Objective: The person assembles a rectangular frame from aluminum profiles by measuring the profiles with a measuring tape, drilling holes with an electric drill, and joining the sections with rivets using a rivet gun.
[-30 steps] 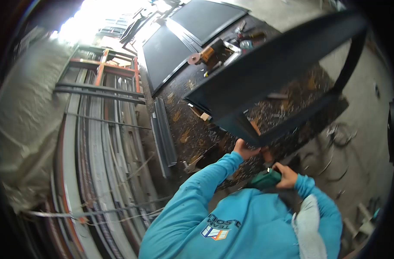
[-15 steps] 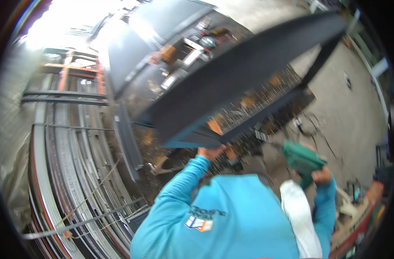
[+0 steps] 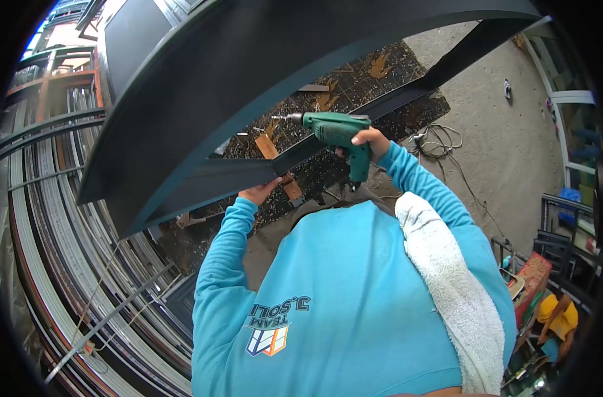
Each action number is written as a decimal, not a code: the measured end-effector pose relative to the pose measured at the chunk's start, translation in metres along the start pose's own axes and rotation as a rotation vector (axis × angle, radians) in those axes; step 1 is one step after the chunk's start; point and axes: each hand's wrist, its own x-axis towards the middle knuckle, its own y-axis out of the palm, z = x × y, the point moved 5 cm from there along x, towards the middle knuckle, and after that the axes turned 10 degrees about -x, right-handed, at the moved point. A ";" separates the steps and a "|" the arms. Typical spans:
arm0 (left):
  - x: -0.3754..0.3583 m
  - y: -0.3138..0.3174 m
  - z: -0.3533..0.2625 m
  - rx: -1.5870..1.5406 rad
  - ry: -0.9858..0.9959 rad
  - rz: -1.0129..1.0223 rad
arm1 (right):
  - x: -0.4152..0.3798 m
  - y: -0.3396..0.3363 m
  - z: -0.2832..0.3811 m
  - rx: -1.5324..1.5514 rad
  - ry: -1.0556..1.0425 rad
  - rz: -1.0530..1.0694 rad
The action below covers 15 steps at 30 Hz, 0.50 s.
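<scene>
In my right hand [image 3: 373,142] is a green power drill [image 3: 338,129], gripped by its handle, its chuck and bit pointing left. The drill is raised over the near bar of a large dark grey metal frame [image 3: 202,86]. My left hand [image 3: 260,192] holds the frame's near edge close to a corner, fingers partly hidden beneath it. An orange-brown wooden block [image 3: 291,187] shows beside that hand, under the frame. The frame stands on a dark worktable [image 3: 374,76] strewn with shavings.
Long metal profiles [image 3: 63,264] lie stacked at the left. A cable [image 3: 440,142] is coiled on the concrete floor [image 3: 506,132] to the right. Tools and clutter, including a yellow item [image 3: 558,316], are at the lower right. A white towel [image 3: 447,284] hangs over my shoulder.
My right hand has brought the drill up and left, from beside my body to over the frame. The frame now fills more of the upper left view. My left hand stays on the frame.
</scene>
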 end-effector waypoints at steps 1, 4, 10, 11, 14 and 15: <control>-0.002 -0.002 -0.001 -0.004 -0.010 0.028 | 0.006 -0.002 -0.004 -0.004 0.010 -0.010; -0.003 0.004 0.011 0.136 -0.014 0.015 | 0.016 -0.006 -0.006 -0.021 0.008 -0.002; -0.002 -0.004 -0.021 0.191 0.320 -0.169 | 0.015 -0.002 0.003 -0.014 0.022 0.006; -0.001 -0.005 -0.020 0.126 0.301 -0.165 | 0.016 -0.003 0.003 -0.015 0.016 0.005; -0.001 -0.002 -0.002 0.093 0.164 -0.086 | 0.018 -0.008 -0.001 0.022 0.030 0.005; -0.002 -0.001 0.003 0.118 0.165 -0.071 | 0.017 -0.008 -0.003 0.035 0.032 0.001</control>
